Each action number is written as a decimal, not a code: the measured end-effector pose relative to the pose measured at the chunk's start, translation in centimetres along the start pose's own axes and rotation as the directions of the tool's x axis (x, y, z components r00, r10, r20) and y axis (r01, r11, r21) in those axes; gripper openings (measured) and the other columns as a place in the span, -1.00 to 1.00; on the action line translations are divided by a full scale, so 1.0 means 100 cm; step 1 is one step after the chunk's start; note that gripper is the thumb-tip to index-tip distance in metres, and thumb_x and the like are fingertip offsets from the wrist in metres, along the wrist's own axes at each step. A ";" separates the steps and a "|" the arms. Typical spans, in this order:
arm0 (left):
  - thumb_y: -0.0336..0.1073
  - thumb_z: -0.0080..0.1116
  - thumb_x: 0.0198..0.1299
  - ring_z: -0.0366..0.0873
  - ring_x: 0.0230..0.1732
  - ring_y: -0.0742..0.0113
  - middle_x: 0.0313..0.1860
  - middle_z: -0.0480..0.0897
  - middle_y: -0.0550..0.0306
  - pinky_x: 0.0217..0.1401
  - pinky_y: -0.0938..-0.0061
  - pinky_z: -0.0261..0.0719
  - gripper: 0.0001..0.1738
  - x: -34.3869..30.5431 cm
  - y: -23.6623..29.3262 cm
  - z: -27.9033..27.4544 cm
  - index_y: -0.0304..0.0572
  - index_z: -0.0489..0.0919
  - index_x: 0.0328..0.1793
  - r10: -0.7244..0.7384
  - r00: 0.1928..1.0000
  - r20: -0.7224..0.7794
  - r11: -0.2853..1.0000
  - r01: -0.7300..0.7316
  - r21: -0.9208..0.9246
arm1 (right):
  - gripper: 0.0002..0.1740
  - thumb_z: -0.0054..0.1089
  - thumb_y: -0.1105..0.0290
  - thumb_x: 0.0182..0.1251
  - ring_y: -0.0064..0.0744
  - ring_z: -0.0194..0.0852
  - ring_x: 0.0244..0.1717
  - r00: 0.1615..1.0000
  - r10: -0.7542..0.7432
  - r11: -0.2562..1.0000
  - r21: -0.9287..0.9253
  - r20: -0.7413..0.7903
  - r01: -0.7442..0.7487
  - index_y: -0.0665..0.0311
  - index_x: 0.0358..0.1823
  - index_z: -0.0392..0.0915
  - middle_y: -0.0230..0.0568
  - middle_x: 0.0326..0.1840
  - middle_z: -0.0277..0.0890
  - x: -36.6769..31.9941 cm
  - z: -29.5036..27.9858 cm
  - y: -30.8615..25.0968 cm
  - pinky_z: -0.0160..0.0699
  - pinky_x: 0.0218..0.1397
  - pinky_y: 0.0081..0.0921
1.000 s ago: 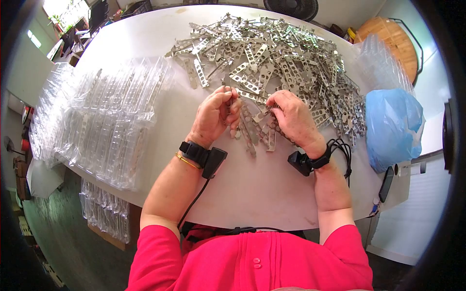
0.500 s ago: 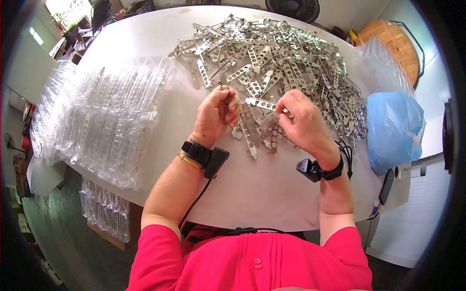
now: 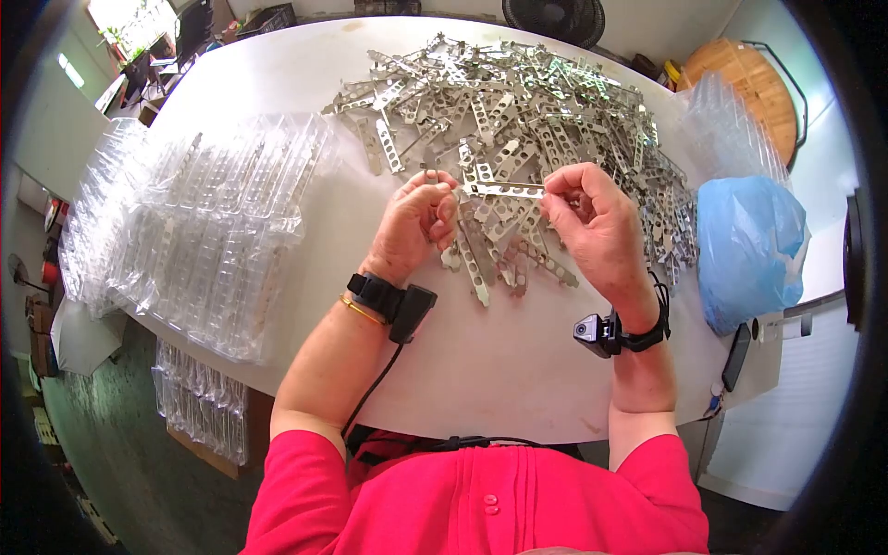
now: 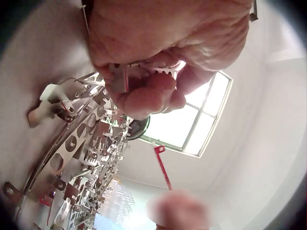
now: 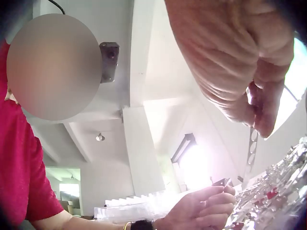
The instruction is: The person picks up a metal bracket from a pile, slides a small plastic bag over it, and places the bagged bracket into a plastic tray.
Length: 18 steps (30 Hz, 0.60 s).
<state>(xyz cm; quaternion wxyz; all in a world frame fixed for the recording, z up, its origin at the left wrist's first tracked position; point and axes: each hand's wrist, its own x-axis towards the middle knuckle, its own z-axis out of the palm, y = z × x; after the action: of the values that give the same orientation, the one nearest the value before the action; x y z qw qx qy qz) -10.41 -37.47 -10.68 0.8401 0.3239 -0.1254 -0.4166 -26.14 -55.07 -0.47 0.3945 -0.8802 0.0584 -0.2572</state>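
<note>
In the head view my right hand (image 3: 597, 222) pinches one end of a perforated metal bracket (image 3: 509, 191) between thumb and fingertips. The strip lies level, its free end pointing at my left hand (image 3: 414, 222). The right wrist view shows this bracket (image 5: 252, 151) hanging out below the pinching fingers. My left hand keeps its fingers curled around a small piece of metal bracket (image 4: 120, 79), mostly hidden by the fingers. Beyond both hands spreads a large heap of similar brackets (image 3: 555, 111), with several loose ones (image 3: 474, 264) just below the hands.
Stacked clear plastic trays (image 3: 199, 240) cover the left of the white table (image 3: 444, 370). To the right sit a blue plastic bag (image 3: 749, 240), more clear trays (image 3: 731, 120) and a phone (image 3: 736, 353) by the edge. A black fan (image 3: 555, 18) stands behind the table.
My right hand has drawn away to the right and turned, bringing its bracket into full view between the hands. The left hand has stayed nearly in place, still curled.
</note>
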 end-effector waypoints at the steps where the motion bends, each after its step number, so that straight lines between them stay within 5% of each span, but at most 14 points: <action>1: -0.35 0.05 0.35 0.26 -0.67 0.48 -0.54 0.42 0.25 -0.66 0.52 0.26 -0.84 -0.001 0.001 0.002 -0.16 0.46 0.01 -0.016 1.000 0.014 0.998 0.015 0.059 | -0.91 0.19 0.57 0.34 -0.54 0.63 -0.27 0.998 0.067 0.996 0.062 0.013 -0.067 0.33 -0.18 0.48 -0.26 -0.25 0.57 -0.001 0.003 0.001 0.65 -0.24 -0.53; 4: -0.40 0.10 0.33 0.27 -0.67 0.53 -0.50 0.46 0.27 -0.67 0.56 0.24 -0.72 -0.005 0.000 0.009 -0.20 0.50 0.15 -0.031 0.999 0.036 0.998 0.029 0.064 | -0.92 0.15 0.53 0.40 -0.55 0.66 -0.30 0.982 0.181 0.968 0.168 0.057 -0.189 0.37 -0.16 0.47 -0.26 -0.29 0.60 -0.001 0.010 -0.003 0.69 -0.24 -0.55; 12: -0.30 0.14 0.43 0.29 -0.67 0.60 -0.41 0.59 0.21 -0.68 0.62 0.27 -0.85 -0.006 -0.002 0.008 -0.20 0.59 -0.02 -0.059 0.998 0.032 0.985 0.053 0.167 | -0.85 0.09 0.43 0.46 -0.50 0.69 -0.40 0.899 0.367 0.868 0.261 0.240 -0.423 0.40 -0.13 0.45 -0.21 -0.31 0.61 -0.004 0.019 0.002 0.71 -0.35 -0.53; 18: -0.30 0.15 0.42 0.31 -0.67 0.60 -0.40 0.63 0.20 -0.68 0.63 0.27 -0.86 -0.006 -0.003 0.008 -0.19 0.60 -0.02 -0.081 0.996 0.028 0.985 0.075 0.153 | -0.81 0.09 0.37 0.48 -0.50 0.67 -0.45 0.742 0.420 0.758 0.248 0.523 -0.604 0.40 -0.14 0.45 -0.22 -0.39 0.60 -0.005 0.020 0.001 0.67 -0.44 -0.55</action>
<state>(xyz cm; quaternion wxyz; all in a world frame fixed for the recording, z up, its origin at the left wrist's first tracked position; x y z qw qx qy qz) -11.34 -37.44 -10.22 0.7939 0.3844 -0.1582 -0.4438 -25.59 -53.63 -1.89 0.6253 -0.7615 0.1595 0.0616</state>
